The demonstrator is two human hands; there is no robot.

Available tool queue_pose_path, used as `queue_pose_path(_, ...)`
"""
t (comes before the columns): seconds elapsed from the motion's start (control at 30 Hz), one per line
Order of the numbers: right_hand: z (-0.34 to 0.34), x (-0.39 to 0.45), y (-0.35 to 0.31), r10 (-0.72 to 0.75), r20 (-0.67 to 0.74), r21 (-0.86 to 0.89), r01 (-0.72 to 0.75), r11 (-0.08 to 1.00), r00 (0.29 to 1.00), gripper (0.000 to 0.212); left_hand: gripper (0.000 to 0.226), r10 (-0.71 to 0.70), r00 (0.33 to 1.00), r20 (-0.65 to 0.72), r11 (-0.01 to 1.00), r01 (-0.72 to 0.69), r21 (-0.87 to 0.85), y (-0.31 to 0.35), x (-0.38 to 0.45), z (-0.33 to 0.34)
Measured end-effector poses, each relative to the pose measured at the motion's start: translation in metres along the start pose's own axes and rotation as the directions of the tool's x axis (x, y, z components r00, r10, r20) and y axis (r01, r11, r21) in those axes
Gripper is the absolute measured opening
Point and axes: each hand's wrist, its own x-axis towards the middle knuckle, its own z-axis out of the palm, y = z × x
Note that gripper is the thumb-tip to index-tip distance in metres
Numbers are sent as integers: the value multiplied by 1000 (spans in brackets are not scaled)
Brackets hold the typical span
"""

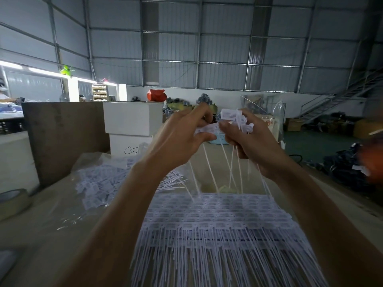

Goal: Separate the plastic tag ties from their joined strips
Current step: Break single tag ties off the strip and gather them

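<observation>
- Left hand [182, 137], mid-frame, pinches a flat white plastic strip [207, 129] of joined tags between thumb and curled fingers.
- Right hand [248, 141], just beside it, has its thumb on the strip's right end; its curled fingers clutch a bunch of loose ties [242, 123], small rectangular tag heads sticking up above the knuckles.
- Thin, stiff white tails hang down from both hands, straight and slightly splayed, toward the stack below.
- Stack of strips [217, 216] lies on the table at lower centre: overlapping rows of flat printed tag heads with small round holes, long needle-like tails fanning toward the bottom edge.
- Pile of separated ties [99, 187] spreads at centre left on crinkled clear plastic sheeting, tails pointing right.
- Table [41, 235] is matte beige.
- Tape roll [12, 201], round and pale, sits at the left edge.
- Brown board [64, 137] stands upright at upper left; beside it a smooth white box [132, 119].
</observation>
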Motion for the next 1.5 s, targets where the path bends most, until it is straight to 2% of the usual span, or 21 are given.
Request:
queue_pose_path(0.1, 4, -2, -5, -91, 13, -56, 92, 994, 996, 15, 24, 25, 999, 43, 999, -24, -25, 4, -1, 3)
queue_pose_path(0.23, 7, -2, -11, -145, 14, -172, 145, 974, 989, 25, 13, 64, 997, 35, 997, -62, -53, 4, -1, 4)
queue_pose_path(0.33, 4, -3, -12, -123, -13, -16, 123, 992, 992, 14, 13, 16, 1000, 3, 982, -15, -190, 6, 0, 5)
queue_pose_path(0.43, 0, -4, -14, -129, -19, 112, 131, 985, 991, 21, 19, -49, 998, -30, 951, 37, -308, 8, 2, 6)
queue_pose_path(0.53, 0, -3, -13, -126, -105, 211, 146, 967, 987, 12, 26, -145, 987, 66, 913, 159, -376, 7, 2, 7)
queue_pose_path(0.63, -1, 0, -9, -74, -169, 237, 113, 965, 983, 14, 26, -127, 990, 62, 956, 139, -260, 8, 1, 7)
queue_pose_path(0.73, -4, 3, -2, -58, -118, 46, 63, 997, 991, 17, 23, -5, 1000, -13, 998, 6, 66, 10, -2, 6)
queue_pose_path(0.8, -3, 3, 1, -39, -94, -81, 32, 996, 995, 20, 31, 91, 996, -19, 934, -79, 349, 13, -5, 6)
queue_pose_path(0.83, -3, 3, 3, -36, -89, -98, 27, 995, 995, 19, 33, 120, 993, -12, 901, -104, 422, 14, -6, 6)
queue_pose_path(0.9, -2, 2, 2, -39, -76, -33, 37, 999, 996, 15, 33, 137, 991, 2, 880, -123, 459, 16, -7, 6)
queue_pose_path(0.97, -4, 1, 0, -71, -60, 40, 73, 997, 996, 15, 35, 135, 991, -7, 897, -119, 426, 18, -6, 5)
queue_pose_path(1.1, -9, 1, -6, -127, -31, 32, 128, 991, 991, 14, 34, 54, 998, -15, 971, -49, 236, 15, -2, 1)
queue_pose_path(1.2, -12, 1, -6, -190, -11, -52, 189, 981, 982, 12, 29, 66, 998, 6, 996, -66, 68, 12, 0, 0)
queue_pose_path(1.27, -13, 1, -7, -256, 9, -128, 255, 958, 967, 6, 26, 79, 997, -26, 997, -79, -2, 10, 1, 0)
queue_pose_path(1.33, -10, 1, -10, -312, 40, -236, 313, 920, 949, 9, 23, 41, 998, -46, 997, -44, -70, 6, 2, 0)
queue_pose_path(1.43, -4, 1, -9, -353, 9, -206, 347, 915, 936, 12, 21, -10, 999, -40, 992, 5, -126, 3, 2, 0)
queue_pose_path(1.5, -2, 1, -7, -322, -37, -132, 315, 940, 946, 13, 24, -11, 999, -51, 990, 4, -138, 3, 2, 0)
